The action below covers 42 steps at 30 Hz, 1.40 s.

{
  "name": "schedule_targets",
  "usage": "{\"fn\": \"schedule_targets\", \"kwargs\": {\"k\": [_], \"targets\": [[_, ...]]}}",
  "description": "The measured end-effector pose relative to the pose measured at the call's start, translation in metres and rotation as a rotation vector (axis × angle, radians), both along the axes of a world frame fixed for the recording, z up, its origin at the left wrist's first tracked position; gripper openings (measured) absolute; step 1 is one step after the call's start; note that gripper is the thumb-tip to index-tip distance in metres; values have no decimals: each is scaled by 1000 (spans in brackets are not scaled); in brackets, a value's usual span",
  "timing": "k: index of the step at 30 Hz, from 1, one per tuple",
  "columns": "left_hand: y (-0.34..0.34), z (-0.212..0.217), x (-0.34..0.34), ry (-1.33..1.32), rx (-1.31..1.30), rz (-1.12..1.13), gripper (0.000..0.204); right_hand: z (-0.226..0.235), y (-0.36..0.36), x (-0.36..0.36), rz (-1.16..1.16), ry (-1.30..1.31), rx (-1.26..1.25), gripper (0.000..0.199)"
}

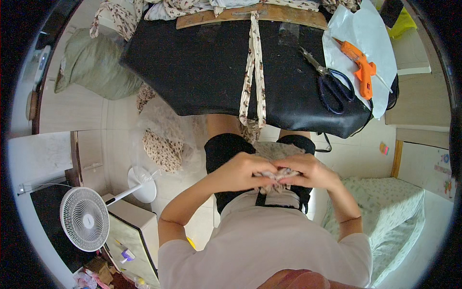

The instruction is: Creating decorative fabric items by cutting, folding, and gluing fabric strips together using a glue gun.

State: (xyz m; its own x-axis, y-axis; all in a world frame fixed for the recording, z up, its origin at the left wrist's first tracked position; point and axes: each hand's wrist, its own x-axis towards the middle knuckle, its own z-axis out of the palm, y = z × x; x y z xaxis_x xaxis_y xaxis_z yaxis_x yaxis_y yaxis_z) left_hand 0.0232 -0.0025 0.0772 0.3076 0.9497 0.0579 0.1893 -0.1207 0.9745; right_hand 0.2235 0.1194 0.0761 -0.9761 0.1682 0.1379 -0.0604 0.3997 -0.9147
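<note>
My left hand (243,172) and my right hand (310,172) meet in front of my body, above my lap. Between them is a bunched piece of pale printed fabric (275,187), pinched by the fingers of both hands. Part of it is hidden behind the fingers. On the black-covered table (192,62) lies a long folded strip of floral fabric (260,72), its looped end hanging over the near edge. Dark-handled scissors (332,91) and an orange glue gun (362,67) rest at the table's right side, apart from my hands.
A wooden strip (216,20) lies across the table's far side, with floral cloth behind it. White sheeting (380,53) lies under the glue gun. On the floor at left is a clear bag of floral fabric (163,151). A white fan (85,219) stands at lower left.
</note>
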Motion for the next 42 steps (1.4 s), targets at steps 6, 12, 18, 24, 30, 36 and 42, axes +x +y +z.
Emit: {"fn": "schedule_targets", "kwargs": {"k": [6,12,18,24,30,36,42], "targets": [[3,-1,-10,178,-40,494,21,-5,-16,-27,-576,-79,58,23],[15,-7,-18,245,142,709,23,-9,-22,-52,-741,212,392,25],[24,-12,-20,127,131,790,26,-15,-16,-55,-741,218,437,26],[27,-22,-23,44,153,754,26,-14,-11,-57,-731,221,410,26],[26,-19,-24,-15,57,742,26,-14,-8,-57,-700,190,393,25],[23,-23,-24,-47,-11,736,28,-12,-6,-58,-678,172,365,24],[16,-18,-20,-195,-87,693,29,-3,-6,-53,-631,163,254,24]]}}
